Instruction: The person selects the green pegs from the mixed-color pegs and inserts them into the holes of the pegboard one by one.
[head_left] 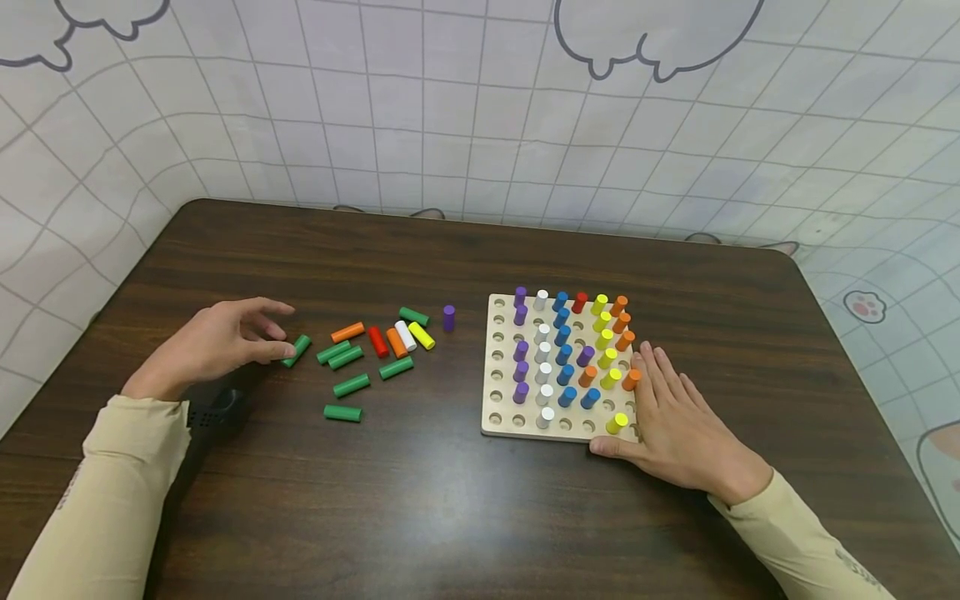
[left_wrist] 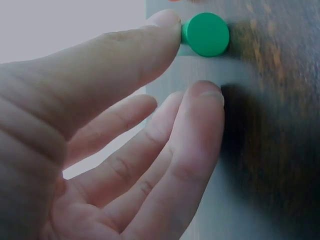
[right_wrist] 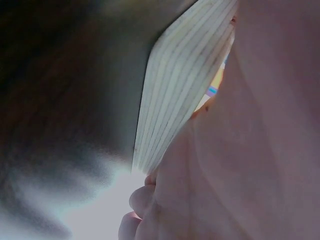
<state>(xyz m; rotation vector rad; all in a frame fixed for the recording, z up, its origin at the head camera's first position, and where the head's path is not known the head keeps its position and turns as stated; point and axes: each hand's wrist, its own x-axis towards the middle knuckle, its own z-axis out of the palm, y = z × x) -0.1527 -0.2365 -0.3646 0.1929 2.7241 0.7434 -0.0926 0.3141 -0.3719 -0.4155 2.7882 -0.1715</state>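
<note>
On the left of the table, my left hand (head_left: 217, 346) is beside a green peg (head_left: 297, 351) lying on its side. In the left wrist view the thumb tip reaches the side of that green peg (left_wrist: 206, 35), while the other fingers stay apart from it, loosely bent. My right hand (head_left: 686, 429) rests with straight fingers along the right edge of a wooden pegboard (head_left: 504, 429), its thumb at the front right corner. Columns of purple, white, blue, yellow and orange pegs stand in the board. The right wrist view shows the board's layered side (right_wrist: 175, 80) against the palm.
Several loose green pegs (head_left: 351, 385) lie between the left hand and the board, with orange, red, white and yellow pegs (head_left: 422, 336) among them. One purple peg (head_left: 448, 317) stands upright on the dark wooden table (head_left: 420, 517). A patterned wall covering (head_left: 450, 108) hangs behind.
</note>
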